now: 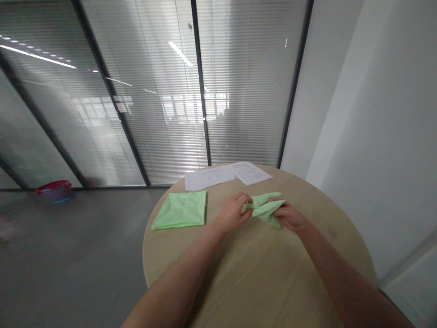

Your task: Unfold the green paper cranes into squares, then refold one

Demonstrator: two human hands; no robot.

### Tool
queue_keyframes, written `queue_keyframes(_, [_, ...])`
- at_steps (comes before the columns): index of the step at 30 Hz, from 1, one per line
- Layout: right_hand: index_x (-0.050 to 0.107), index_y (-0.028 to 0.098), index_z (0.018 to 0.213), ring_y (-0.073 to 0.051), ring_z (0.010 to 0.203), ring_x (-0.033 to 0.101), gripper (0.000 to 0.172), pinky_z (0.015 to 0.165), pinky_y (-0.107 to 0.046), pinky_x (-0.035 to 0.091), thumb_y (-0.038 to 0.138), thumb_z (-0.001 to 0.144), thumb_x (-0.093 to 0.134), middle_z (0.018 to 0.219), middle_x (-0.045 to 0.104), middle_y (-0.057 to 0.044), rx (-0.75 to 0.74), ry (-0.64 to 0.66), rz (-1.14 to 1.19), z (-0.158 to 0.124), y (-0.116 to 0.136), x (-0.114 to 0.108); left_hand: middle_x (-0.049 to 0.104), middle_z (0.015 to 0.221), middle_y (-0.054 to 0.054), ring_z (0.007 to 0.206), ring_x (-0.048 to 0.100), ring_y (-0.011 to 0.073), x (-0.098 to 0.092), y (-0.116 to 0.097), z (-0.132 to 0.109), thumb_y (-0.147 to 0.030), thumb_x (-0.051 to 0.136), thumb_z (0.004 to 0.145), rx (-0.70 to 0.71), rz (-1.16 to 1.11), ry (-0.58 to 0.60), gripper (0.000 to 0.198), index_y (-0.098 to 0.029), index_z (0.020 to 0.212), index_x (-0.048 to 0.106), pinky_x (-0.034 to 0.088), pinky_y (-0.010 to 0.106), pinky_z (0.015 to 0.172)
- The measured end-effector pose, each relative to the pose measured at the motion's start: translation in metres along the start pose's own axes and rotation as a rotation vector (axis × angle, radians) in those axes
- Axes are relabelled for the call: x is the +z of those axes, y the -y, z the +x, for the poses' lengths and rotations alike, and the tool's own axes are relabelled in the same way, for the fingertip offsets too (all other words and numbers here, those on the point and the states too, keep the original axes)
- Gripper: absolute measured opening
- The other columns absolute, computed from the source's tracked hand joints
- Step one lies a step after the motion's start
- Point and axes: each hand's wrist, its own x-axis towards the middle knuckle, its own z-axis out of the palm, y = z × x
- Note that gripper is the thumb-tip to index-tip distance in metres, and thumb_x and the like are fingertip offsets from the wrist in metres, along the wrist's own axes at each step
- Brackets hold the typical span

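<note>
My left hand (235, 212) pinches the left end of a light green napkin (264, 210) above the middle of the round table (259, 269). At its other end, my right hand (288, 215) has its fingers closed on the folds, partly hidden behind them. The napkin is gathered and creased, with pointed flaps sticking out to the right and one corner hanging downward. To the left of my left hand lies a flat green square of the same look (182, 209), its surface crossed by crease lines. Whether it is one folded piece or a stack I cannot tell.
Printed paper sheets (210, 177) lie along the table's far edge. A red and blue plastic basket (56, 191) stands on the grey floor at the left. Behind the table are glass partitions with blinds (170, 146), and a white wall (382, 136) rises on the right.
</note>
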Motion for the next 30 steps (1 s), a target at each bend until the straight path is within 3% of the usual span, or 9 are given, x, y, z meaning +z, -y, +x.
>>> queue_keyframes(4, [0.069,0.018,0.077,-0.016,0.075,0.059,0.022,0.072,-0.028,0.049,0.02,0.059,0.082,0.079,0.067,-0.001,-0.011,0.03,-0.038,-0.001,-0.002,-0.005,0.07,0.108,0.008,0.099,0.066,0.0217,-0.003,-0.001,0.0,-0.02,0.065,0.088,0.025,0.049,0.004,0.021,-0.02,0.108,0.061,0.055,0.033,0.086])
queue_keyframes(9, [0.072,0.021,0.086,-0.019,0.079,0.063,0.034,0.075,-0.03,0.052,0.022,0.056,0.087,0.086,0.071,-0.002,0.041,0.021,-0.006,-0.003,-0.005,-0.011,0.07,0.111,0.009,0.104,0.066,0.0247,-0.008,-0.003,0.0,-0.025,0.069,0.086,0.044,0.095,0.026,0.023,-0.021,0.108,0.062,0.055,0.037,0.092])
queue_keyframes(16, [0.073,0.019,0.08,-0.015,0.074,0.06,0.03,0.068,-0.025,0.048,0.029,0.058,0.091,0.079,0.066,-0.001,0.06,0.105,-0.106,-0.003,0.003,-0.009,0.072,0.112,0.01,0.106,0.068,0.0255,-0.006,-0.004,0.0,-0.025,0.065,0.089,0.04,0.171,0.046,0.022,-0.021,0.111,0.062,0.055,0.037,0.093])
queue_keyframes(23, [0.078,0.023,0.1,-0.027,0.104,0.066,0.05,0.092,-0.039,0.055,0.048,0.06,0.092,0.109,0.073,-0.005,-0.009,-0.016,-0.401,-0.001,-0.007,-0.015,0.074,0.118,0.012,0.1,0.073,0.0245,-0.007,-0.001,-0.001,-0.021,0.059,0.093,-0.009,0.234,-0.031,0.033,-0.02,0.126,0.062,0.058,0.036,0.09])
queue_keyframes(27, [0.077,0.021,0.112,-0.029,0.106,0.067,0.056,0.096,-0.042,0.054,0.05,0.065,0.089,0.113,0.075,-0.007,0.029,-0.007,-0.457,-0.001,-0.005,-0.013,0.077,0.113,0.012,0.093,0.075,0.0235,-0.007,0.004,-0.002,-0.017,0.054,0.096,-0.088,0.231,-0.056,0.038,-0.018,0.133,0.064,0.059,0.035,0.088])
queue_keyframes(30, [0.079,0.02,0.109,-0.029,0.103,0.068,0.05,0.094,-0.042,0.054,0.045,0.067,0.088,0.11,0.077,-0.008,0.006,0.007,-0.472,0.0,-0.002,-0.01,0.079,0.111,0.012,0.09,0.075,0.0232,-0.007,0.005,-0.001,-0.014,0.055,0.095,-0.183,0.18,-0.069,0.041,-0.018,0.134,0.066,0.058,0.035,0.087])
